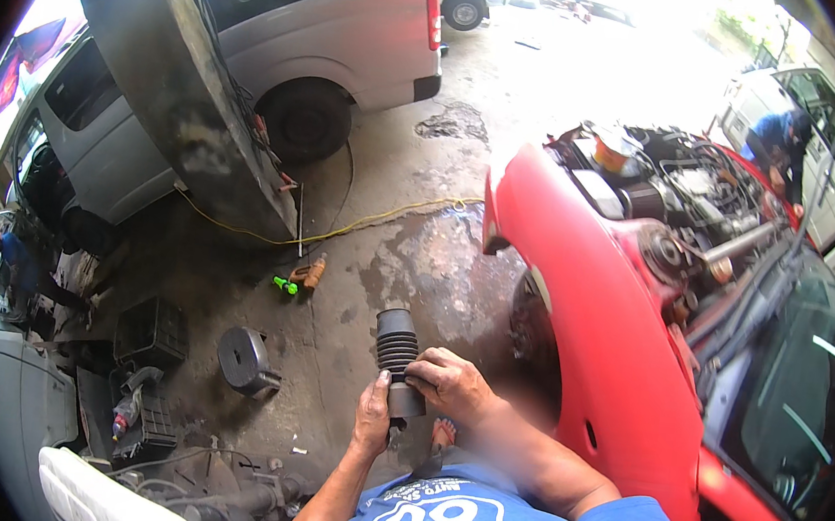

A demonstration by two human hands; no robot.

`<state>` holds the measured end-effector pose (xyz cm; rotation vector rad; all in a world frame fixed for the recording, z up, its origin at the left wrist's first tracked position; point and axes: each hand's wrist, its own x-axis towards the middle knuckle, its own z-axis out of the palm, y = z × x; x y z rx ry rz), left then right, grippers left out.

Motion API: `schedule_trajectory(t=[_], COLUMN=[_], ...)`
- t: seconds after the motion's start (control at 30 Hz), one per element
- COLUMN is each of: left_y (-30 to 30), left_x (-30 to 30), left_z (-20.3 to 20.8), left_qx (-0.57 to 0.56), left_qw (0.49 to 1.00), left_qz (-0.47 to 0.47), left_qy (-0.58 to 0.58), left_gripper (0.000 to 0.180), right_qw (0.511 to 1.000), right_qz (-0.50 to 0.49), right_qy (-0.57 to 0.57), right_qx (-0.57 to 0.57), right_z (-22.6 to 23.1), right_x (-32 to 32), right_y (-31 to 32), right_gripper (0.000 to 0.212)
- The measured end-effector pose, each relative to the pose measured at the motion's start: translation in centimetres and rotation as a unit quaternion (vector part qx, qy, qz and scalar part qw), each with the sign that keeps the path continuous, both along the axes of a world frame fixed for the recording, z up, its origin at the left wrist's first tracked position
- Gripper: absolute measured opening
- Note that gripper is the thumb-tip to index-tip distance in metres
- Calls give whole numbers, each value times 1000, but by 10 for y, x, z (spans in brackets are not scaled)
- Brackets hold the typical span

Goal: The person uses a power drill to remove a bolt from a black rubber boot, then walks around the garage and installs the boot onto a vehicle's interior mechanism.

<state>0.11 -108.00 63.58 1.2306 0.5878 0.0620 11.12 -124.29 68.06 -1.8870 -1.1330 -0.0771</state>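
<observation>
A black ribbed rubber dust boot [396,343], smooth at both ends with bellows folds between, is held upright in front of my body. My left hand [372,417] is closed round its lower left side, thumb pointing up. On the other side, my right hand [450,382] grips it near the lower folds with curled fingers. The boot's lower end shows between and just below my hands. To the right of them stands a red car [584,307] with its engine bay exposed.
A grey van [338,37] is parked beyond a concrete pillar [171,56]. A yellow hose [381,219] crosses the floor past a brown bottle [315,272] and a green tool [284,285]. A dark round stool [245,360] and a black crate [152,330] stand left. People [779,135] work at both sides.
</observation>
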Motion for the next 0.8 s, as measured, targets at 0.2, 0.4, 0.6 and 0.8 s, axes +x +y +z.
schedule_trajectory(t=[0.2,0.4,0.6,0.8], left_y=[78,189,256,266], left_x=[139,294,460,633], left_z=[-3,-40,-17,-8], left_qx=[12,425,164,-44], left_qw=[999,893,972,980], left_qz=[36,-25,-166,-192], left_qy=[-4,-143,-7,31], left_gripper=[52,39,34,44], right_qw=[989,963,982,986], right_qz=[71,34,-54,-141], right_qy=[-109,-167,-85,12], right_qx=[-76,-210,-162,-90], right_z=[11,2,7,-24], right_x=[156,299,428,572], right_y=[94,196,240,243], right_gripper=[20,26,27,23])
